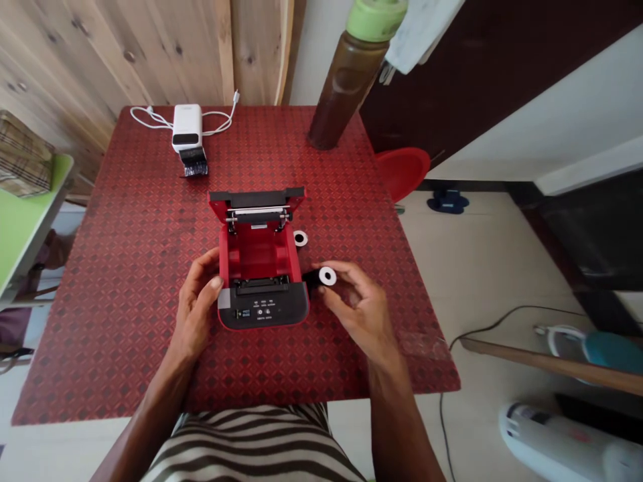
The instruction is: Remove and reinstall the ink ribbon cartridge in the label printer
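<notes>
A red and black label printer (pixel 264 306) stands on the table with its lid (pixel 257 204) raised, and its red inner compartment (pixel 256 251) holds nothing. My left hand (pixel 195 304) grips the printer's left side, thumb at the top edge and fingers along the wall. Pinched between thumb and fingers of my right hand (pixel 356 298) is a small black roll with a white ring-shaped end (pixel 327 276), close beside the printer's right wall. Part of that roll is in shadow. Another small roll with a white rim (pixel 301 238) lies behind it, partly hidden by the printer.
A white device (pixel 187 126) with a white cable sits at the table's (pixel 125 301) back left. Towards the back right stands a tall brown bottle (pixel 341 87) with a green cap. A red chair (pixel 404 171) adjoins the right edge; a dark cable (pixel 495 321) runs along the floor.
</notes>
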Demonstrator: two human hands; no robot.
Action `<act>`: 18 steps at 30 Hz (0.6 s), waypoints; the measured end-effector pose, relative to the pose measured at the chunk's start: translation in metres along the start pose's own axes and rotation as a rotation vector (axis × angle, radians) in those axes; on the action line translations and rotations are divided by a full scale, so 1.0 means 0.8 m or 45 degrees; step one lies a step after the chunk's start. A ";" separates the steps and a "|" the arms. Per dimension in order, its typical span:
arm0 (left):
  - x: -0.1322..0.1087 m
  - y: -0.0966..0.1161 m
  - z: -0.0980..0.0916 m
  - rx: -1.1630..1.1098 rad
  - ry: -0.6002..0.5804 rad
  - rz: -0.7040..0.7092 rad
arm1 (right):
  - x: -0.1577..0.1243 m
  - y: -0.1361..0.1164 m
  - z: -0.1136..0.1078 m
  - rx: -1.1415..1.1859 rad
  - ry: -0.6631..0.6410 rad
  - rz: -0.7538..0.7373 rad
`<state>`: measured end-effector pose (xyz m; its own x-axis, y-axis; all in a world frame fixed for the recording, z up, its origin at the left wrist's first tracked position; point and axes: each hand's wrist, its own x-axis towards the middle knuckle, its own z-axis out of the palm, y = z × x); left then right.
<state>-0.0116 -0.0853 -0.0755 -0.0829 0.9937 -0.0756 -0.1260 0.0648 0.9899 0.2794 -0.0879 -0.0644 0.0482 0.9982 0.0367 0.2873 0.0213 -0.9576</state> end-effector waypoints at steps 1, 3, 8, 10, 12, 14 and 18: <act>0.000 0.000 0.000 0.002 0.005 0.000 | 0.001 0.004 0.006 -0.009 -0.026 0.005; 0.001 0.001 0.001 0.005 0.016 -0.005 | 0.002 0.007 0.015 -0.026 -0.081 0.009; 0.000 0.002 0.002 0.021 0.031 -0.018 | 0.003 0.005 0.023 -0.109 -0.144 0.004; -0.001 0.002 0.001 0.016 0.029 -0.016 | 0.002 0.004 0.022 -0.143 -0.171 -0.003; -0.001 0.002 0.001 0.002 0.022 -0.018 | -0.001 0.002 0.016 -0.180 -0.199 -0.002; -0.001 0.002 0.001 -0.007 0.013 -0.016 | -0.003 -0.002 0.003 -0.210 -0.219 0.007; -0.002 0.003 0.000 -0.012 -0.001 -0.014 | 0.005 -0.015 -0.035 -0.227 -0.299 0.033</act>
<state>-0.0114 -0.0864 -0.0733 -0.0805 0.9930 -0.0866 -0.1364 0.0751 0.9878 0.3028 -0.0860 -0.0451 -0.1593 0.9844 -0.0743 0.4533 0.0061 -0.8913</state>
